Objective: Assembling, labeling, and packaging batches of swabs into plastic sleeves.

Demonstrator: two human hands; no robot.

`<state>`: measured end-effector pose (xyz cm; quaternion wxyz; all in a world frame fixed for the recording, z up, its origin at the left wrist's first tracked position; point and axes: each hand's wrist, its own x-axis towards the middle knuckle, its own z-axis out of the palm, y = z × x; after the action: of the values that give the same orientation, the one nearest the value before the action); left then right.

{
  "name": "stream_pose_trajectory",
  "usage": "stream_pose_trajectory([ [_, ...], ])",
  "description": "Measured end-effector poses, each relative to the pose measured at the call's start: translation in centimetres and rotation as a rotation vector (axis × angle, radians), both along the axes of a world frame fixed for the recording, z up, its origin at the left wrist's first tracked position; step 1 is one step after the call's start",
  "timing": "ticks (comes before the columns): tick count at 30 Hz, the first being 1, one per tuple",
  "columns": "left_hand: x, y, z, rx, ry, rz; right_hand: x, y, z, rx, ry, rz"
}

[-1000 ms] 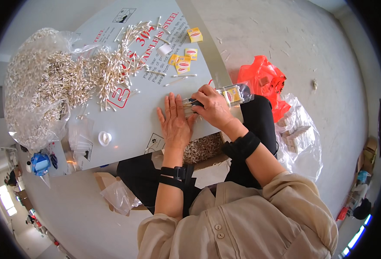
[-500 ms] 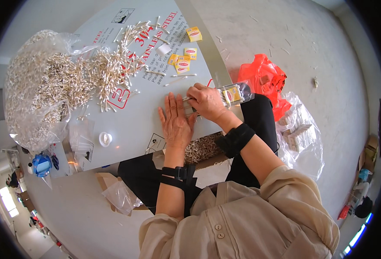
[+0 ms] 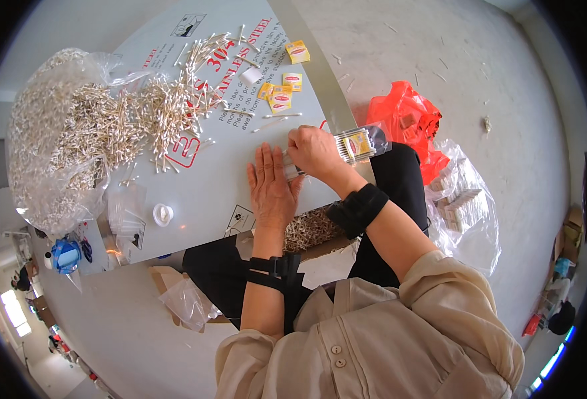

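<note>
A clear plastic bag of cotton swabs [image 3: 367,146], with a yellow card inside, lies at the table's right edge. My right hand [image 3: 315,154] is closed on the bag's near-left end, fingers curled and pressed down. Beside it, my left hand [image 3: 271,189] lies flat on the table, fingers stretched, its thumb by the bag's left end. What sits under the right fingers is hidden. Loose cotton swabs [image 3: 167,110] are heaped to the left, spilling from a large clear bag [image 3: 30,146]. Yellow cards [image 3: 280,100] lie beyond my hands.
A small round white container [image 3: 162,214] and flat clear bags [image 3: 126,209] rest on the table [image 3: 207,186]. Below its near edge is a box of swabs [image 3: 310,229]. On the floor at right are a red plastic bag [image 3: 400,116] and a clear bag of packs [image 3: 463,206].
My right hand has shifted slightly left, with its fingers curled further under. The left hand has moved a little to the right, its fingers still flat.
</note>
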<state>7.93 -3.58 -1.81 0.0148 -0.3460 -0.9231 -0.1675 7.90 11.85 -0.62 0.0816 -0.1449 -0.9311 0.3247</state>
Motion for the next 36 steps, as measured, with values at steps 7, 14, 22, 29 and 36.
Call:
stream_pose_trajectory([
  [7, 0.3, 0.0, 0.4, 0.017, -0.019, -0.039, -1.5, 0.5, 1.5, -0.059, -0.311, -0.111],
  [14, 0.9, 0.1, 0.6, -0.015, -0.029, -0.071, 0.2, 1.5, 1.5, -0.199, -0.057, -0.109],
  [22, 0.3, 1.3, -0.1, 0.533, -0.142, 0.13, 4.6, -0.9, -0.7, -0.753, 0.532, -0.236],
  [29, 0.2, 3.8, -0.1, 0.968, -0.379, 0.254, 3.8, -2.1, -1.2, -0.953, 0.524, -0.25],
  [36, -0.5, 3.6, 0.0, 1.2, -0.462, 0.298, 3.9, -1.3, -1.8, -1.078, 0.527, -0.219],
])
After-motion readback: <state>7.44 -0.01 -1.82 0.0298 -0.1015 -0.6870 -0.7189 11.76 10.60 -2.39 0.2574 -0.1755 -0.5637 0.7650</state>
